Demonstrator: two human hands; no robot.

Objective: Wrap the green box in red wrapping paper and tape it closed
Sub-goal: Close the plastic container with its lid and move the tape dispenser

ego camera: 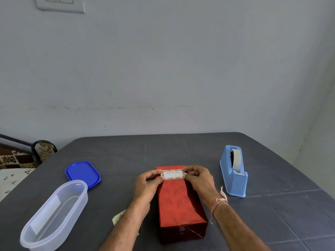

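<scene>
Head view: the green box is hidden inside the red wrapping paper [178, 201], and the wrapped parcel lies flat on the dark desk [126, 151] straight in front of the person. Its long axis runs away from the body, near end towards the camera. Clear tape glints on the near end face, so the wrapping looks closed.

Both hands are at the far end of the top face and share a small "Happy Birthday" label [173, 174]. The left hand [147, 183] pinches the label's left end between thumb and curled fingers [154, 172], and the right hand [198, 178] pinches the right end the same way. The label's long side lies across the parcel, at right angles to its length, just above or touching the paper; which of the two I cannot tell.

The coming move is probably a straight press down, both hands equally near. The tape dispenser [233, 173] stands beside the right hand, which has the shorter reach to it.
</scene>
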